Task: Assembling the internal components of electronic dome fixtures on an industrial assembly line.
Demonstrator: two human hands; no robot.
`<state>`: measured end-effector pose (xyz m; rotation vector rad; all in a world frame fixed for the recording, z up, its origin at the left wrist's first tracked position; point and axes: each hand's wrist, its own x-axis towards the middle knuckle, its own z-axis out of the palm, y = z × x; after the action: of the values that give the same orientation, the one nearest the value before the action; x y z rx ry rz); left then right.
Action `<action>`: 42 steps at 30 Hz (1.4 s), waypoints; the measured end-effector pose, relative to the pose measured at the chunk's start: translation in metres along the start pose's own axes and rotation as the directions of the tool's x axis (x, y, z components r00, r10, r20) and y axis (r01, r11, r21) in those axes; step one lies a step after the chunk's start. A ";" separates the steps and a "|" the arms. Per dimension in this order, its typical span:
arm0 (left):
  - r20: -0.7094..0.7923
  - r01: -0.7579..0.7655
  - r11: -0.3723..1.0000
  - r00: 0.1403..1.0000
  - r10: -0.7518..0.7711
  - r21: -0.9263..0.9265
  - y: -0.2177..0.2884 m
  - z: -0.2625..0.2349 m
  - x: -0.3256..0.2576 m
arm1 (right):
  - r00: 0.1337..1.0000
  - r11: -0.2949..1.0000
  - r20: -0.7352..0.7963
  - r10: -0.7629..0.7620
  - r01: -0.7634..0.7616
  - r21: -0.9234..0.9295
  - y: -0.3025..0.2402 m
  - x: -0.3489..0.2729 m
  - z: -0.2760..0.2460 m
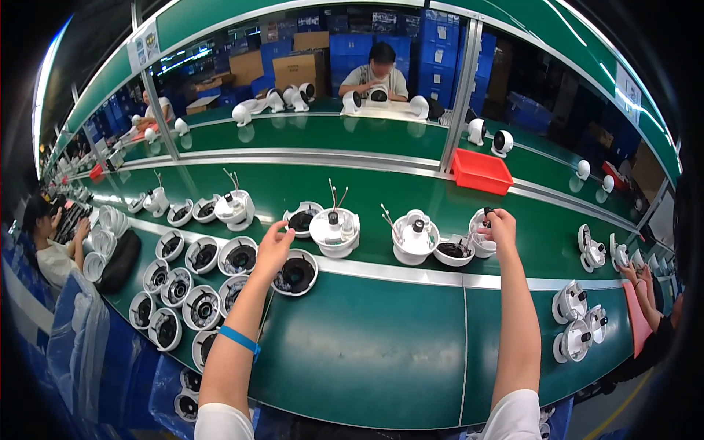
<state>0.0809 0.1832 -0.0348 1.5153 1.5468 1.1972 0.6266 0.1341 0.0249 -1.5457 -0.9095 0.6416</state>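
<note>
My left hand [273,248] hovers with fingers apart and nothing visible in them. It is between a round white shell with a black inside [296,273] and a similar open shell [301,220] behind it. Just right of it stands a white camera body [335,233] with wires sticking up. My right hand [500,230] is closed at a white camera housing [481,243] with a dark part on top; the fingers partly cover it. Beside that lie an open white half shell [454,251] and another wired camera body [416,236].
Several black-lined round shells [202,306] crowd the left of the green bench [359,345]. A red tray [481,173] sits beyond the metal rail. Assembled parts [572,341] stand at the right. Co-workers sit across the line and at both sides.
</note>
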 end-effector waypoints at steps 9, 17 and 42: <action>0.231 0.165 0.973 0.952 -0.200 0.163 -0.012 0.002 0.062 | 0.969 0.984 0.214 -0.122 0.091 0.150 -0.016 -0.034 0.080; -0.081 -0.230 0.874 0.953 0.291 0.427 0.046 0.103 0.006 | 0.910 0.995 0.402 -0.098 0.092 0.034 -0.006 -0.055 -0.012; 0.714 0.669 0.282 0.695 0.089 -0.687 0.105 0.150 -0.206 | 0.715 0.981 0.693 -0.089 0.183 -0.063 -0.012 -0.164 -0.011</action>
<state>0.2825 -0.0045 -0.0227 0.5705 0.3716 0.8546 0.5437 -0.0084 0.0237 -1.3275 -1.6425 1.1058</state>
